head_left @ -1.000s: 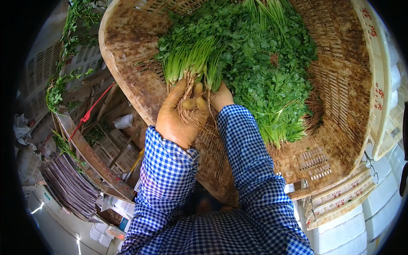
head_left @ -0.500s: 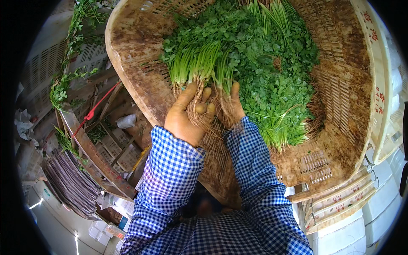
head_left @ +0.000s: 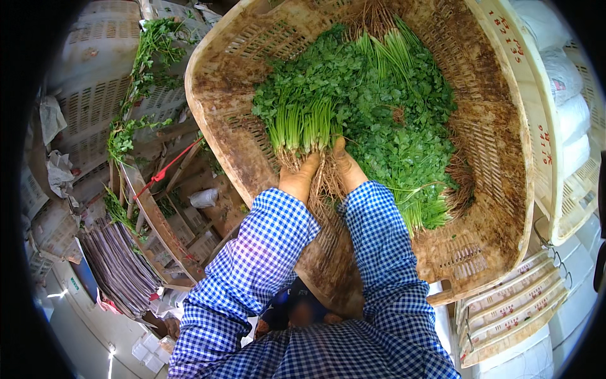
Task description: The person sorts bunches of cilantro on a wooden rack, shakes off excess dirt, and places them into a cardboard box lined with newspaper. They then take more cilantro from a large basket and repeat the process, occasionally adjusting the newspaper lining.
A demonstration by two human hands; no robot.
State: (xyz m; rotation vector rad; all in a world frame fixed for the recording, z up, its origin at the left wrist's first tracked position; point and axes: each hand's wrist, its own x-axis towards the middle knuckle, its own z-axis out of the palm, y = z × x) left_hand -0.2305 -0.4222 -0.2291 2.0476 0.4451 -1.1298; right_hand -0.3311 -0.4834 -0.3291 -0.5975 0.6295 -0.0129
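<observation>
A bunch of coriander (head_left: 307, 125) with pale stems and long tan roots lies at the left inside the big basket (head_left: 499, 170). Its roots hang toward me between my wrists. My left hand (head_left: 299, 179) grips the root end from the left, its fingers mostly hidden beneath the stems and roots. On the other side my right hand (head_left: 348, 168) closes on the bunch, thumb up along the stems and the other fingers out of sight. More coriander (head_left: 394, 145) fills the basket's middle, with roots facing the far and right walls.
Left of the basket stands a wooden frame (head_left: 154, 215) with a red cord (head_left: 165, 169) and stray green sprigs (head_left: 136, 136). A stack of dark folded sheets (head_left: 120, 268) lies lower left. Pale crates (head_left: 511, 303) and white bags (head_left: 571, 126) line the right side.
My left fingers, earlier showing over the roots, are now tucked under the bunch. The stems sit closer together between my hands. The whole view has shifted, so the basket's left rim appears farther right.
</observation>
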